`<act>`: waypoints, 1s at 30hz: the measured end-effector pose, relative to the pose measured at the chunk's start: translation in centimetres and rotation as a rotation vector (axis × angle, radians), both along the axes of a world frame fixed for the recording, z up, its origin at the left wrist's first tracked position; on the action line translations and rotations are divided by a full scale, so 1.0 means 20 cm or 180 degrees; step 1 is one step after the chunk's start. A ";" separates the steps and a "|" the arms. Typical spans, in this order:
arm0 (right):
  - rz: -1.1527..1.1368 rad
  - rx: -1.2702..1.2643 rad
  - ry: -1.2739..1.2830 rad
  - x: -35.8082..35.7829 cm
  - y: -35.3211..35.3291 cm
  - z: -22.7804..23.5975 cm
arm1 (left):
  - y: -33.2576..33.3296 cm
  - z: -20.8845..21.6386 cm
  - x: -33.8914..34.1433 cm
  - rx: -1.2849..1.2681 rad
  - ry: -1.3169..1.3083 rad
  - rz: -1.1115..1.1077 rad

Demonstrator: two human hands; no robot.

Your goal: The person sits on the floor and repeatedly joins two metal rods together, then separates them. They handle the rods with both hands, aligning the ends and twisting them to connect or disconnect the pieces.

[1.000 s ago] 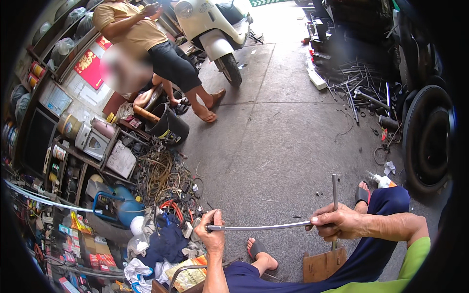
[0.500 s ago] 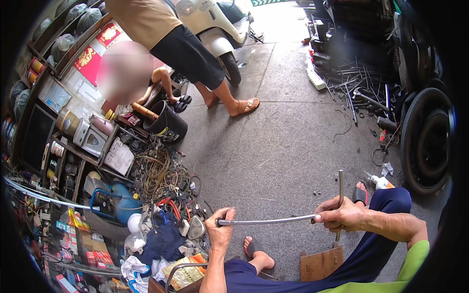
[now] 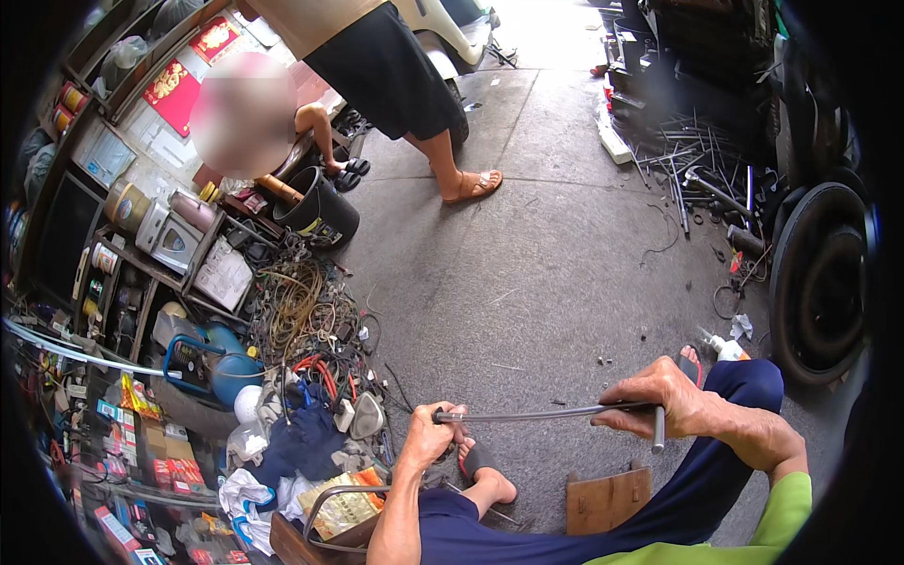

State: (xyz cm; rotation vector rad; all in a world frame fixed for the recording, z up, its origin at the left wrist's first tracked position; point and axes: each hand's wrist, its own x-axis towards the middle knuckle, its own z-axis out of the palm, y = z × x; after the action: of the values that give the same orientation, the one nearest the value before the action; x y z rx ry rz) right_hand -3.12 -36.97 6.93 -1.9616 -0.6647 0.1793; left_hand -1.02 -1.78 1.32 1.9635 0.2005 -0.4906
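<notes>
A long metal T-handle wrench point(image 3: 537, 414) lies nearly level across my view in both hands. My left hand point(image 3: 431, 441) is closed round its left end, near the dark socket-like tip. At the other end, my right hand point(image 3: 673, 394) grips the shaft beside the crossbar point(image 3: 658, 428), with fingers above and below it. The crossbar's near end points toward me. Below the wrench, a brown wooden board point(image 3: 607, 499) rests on the floor by my legs.
Cables point(image 3: 292, 311), cloths and boxed goods crowd the left side. A black bucket point(image 3: 320, 212) stands farther back, near a seated person and a standing person in dark shorts point(image 3: 386, 75). Metal rods point(image 3: 697, 174), a dark wheel point(image 3: 819, 282) and a white bottle point(image 3: 725, 347) are at right.
The wrench's crossbar has turned from upright to pointing toward me, and my right hand has rolled over with it. My left hand has shifted slightly right. The standing person's feet show closer together.
</notes>
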 end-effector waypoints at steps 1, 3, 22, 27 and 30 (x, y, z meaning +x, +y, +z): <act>0.0008 0.0047 -0.0121 0.00 0.00 0.00 | 0.01 0.00 0.00 -0.0022 0.0063 0.0016; -0.0116 0.0089 0.0490 0.01 0.00 0.04 | 0.04 -0.03 0.01 0.0029 0.0158 -0.0258; -0.0884 -0.0053 0.0130 -0.01 -0.03 0.03 | 0.33 -0.65 -0.40 -0.1072 0.2843 0.1691; -0.0840 -0.0189 0.0200 -0.02 -0.06 0.06 | 0.21 -0.80 -0.73 -0.1268 0.1959 0.2984; -0.0762 -0.0088 0.0225 -0.01 -0.07 0.01 | -0.03 -0.51 -0.79 -0.1085 0.1638 0.3216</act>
State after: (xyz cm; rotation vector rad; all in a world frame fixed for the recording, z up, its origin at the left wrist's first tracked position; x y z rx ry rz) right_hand -3.36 -38.31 7.04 -2.0330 -0.3793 0.1103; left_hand -16.74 -2.28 -8.81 1.1540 1.2634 -0.3014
